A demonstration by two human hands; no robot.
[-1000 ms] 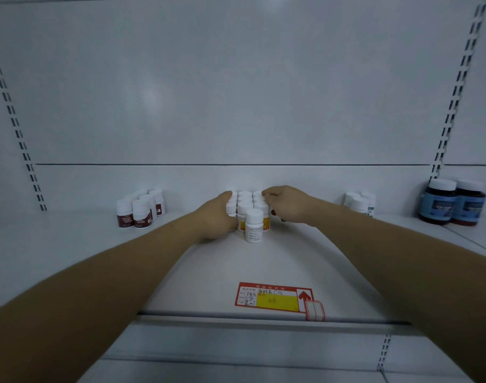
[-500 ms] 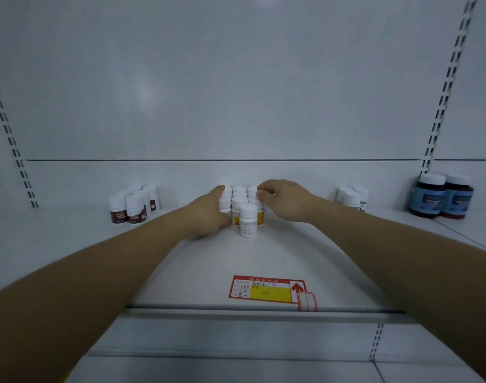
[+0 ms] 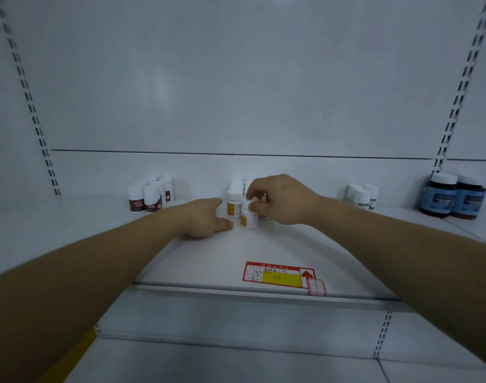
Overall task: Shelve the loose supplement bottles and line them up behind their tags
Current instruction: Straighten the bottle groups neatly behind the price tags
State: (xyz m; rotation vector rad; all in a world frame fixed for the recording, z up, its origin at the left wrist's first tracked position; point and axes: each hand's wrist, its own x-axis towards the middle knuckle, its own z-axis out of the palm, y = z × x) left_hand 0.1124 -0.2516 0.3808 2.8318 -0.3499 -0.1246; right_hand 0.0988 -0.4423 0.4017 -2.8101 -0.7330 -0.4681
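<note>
Leaving the cluster (image 3: pixel 235 195), the right hand (image 3: pixel 281 200) now pinches the front bottle (image 3: pixel 249 218).

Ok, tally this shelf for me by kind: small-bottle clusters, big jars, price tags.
Small-bottle clusters: 3: red-label cluster, orange-label cluster (right hand holds its front bottle), green-label cluster
Big blue-label jars: 2: left jar, right jar
Price tag: 1
Total: 6
</note>
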